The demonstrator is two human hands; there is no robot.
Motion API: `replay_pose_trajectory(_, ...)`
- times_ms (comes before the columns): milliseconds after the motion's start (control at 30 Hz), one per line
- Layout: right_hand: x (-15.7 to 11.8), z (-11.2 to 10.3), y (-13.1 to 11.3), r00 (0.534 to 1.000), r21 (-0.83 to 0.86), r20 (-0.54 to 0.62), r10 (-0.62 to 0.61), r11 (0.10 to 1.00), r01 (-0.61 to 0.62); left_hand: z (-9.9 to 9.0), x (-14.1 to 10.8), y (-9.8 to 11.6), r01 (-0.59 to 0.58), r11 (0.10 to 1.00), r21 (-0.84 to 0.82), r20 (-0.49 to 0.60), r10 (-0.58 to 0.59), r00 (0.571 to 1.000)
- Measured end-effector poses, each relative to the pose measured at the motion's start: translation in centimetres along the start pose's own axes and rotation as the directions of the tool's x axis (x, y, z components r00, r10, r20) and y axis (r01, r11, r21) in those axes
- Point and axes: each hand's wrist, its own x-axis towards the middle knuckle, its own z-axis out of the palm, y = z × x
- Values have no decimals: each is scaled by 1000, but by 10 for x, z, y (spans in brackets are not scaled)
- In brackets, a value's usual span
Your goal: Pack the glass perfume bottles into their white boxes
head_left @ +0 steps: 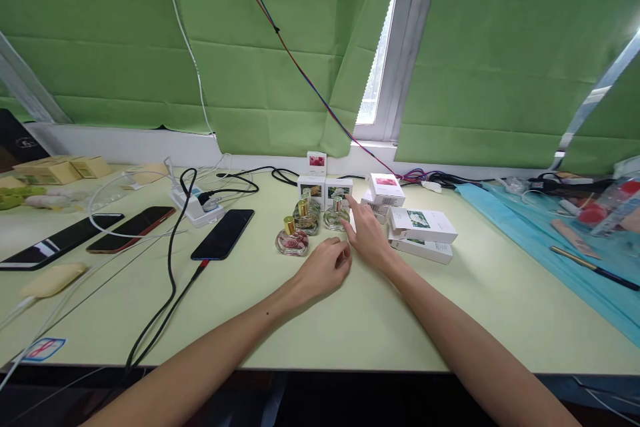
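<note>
My right hand (369, 230) reaches forward with its fingers apart. Its thumb lies beside a clear glass perfume bottle (336, 217), and a fingertip is at the edge of a white box with a flower picture (345, 183); whether either is touched I cannot tell. On the table, my left hand (327, 268) rests with curled fingers and nothing visible in it. Just beyond it stands a perfume bottle with a gold cap and pinkish contents (292, 241). More gold-topped bottles (306, 219) stand behind that one, before another white box (311, 181).
White flower-picture boxes (423, 223) lie stacked right of my right hand. At left are a black phone (223, 235), a power strip (197, 209), cables and more phones. Blue plastic sheeting (530, 233) with a pen (595, 267) covers the right side. Green curtains (300, 47) hang behind.
</note>
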Motion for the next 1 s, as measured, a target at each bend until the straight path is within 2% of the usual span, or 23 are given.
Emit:
replay_pose_trajectory(100,6,-10,1,990,-72,-119,-72,995,63,0,-1,1,1,1000,12,3,-1,1000)
replay_pose_trajectory(200,14,-24,9,960,-149,-262,-96,987,58,-1,-2,2,6,1000,26,15,-7,1000)
replay_pose_trajectory(300,20,-40,21,912,-224,-410,-35,973,-63,-2,-2,2,13,999,32,20,-14,1000)
replay_pose_trajectory(367,23,-49,30,895,-272,-443,47,944,-184,-2,-1,3,13,999,32,22,-14,1000)
replay_pose_trajectory(500,27,-58,43,892,-332,-395,221,871,-363,-2,-1,4,21,999,30,29,-22,999)
replay_pose_trajectory(700,34,-56,39,888,-339,-208,411,821,-460,-4,-1,6,27,999,35,33,-29,999)
replay_pose_trajectory(833,36,-52,31,870,-349,-131,475,799,-489,-3,-1,6,22,999,33,34,-24,999)
replay_pose_trajectory(1000,35,-47,31,864,-376,-129,486,783,-496,-2,-1,3,17,999,30,30,-18,999)
